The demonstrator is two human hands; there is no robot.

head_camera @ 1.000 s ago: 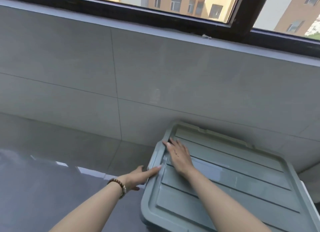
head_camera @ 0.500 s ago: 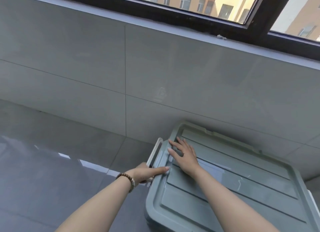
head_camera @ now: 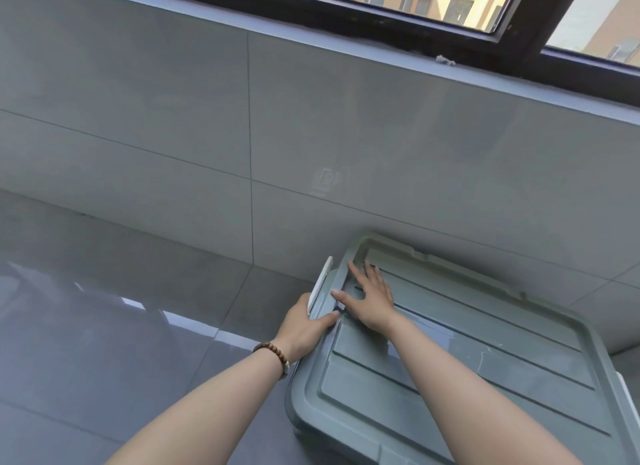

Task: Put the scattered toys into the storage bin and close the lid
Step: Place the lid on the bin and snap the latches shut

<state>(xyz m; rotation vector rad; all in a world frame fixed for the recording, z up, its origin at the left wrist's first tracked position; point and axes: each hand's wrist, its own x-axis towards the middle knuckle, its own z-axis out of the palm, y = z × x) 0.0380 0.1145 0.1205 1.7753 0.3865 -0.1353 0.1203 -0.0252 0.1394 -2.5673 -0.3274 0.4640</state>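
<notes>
While right hand [head_camera: 372, 301] presses ribbed lid [head_camera: 502, 329], left hand [head_camera: 304, 329] grips white latch [head_camera: 320, 284]

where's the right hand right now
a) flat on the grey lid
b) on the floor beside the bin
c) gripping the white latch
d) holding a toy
a: the right hand lies palm down with its fingers spread on the grey lid, near its left end, while it is the left hand that holds the white latch.
</notes>
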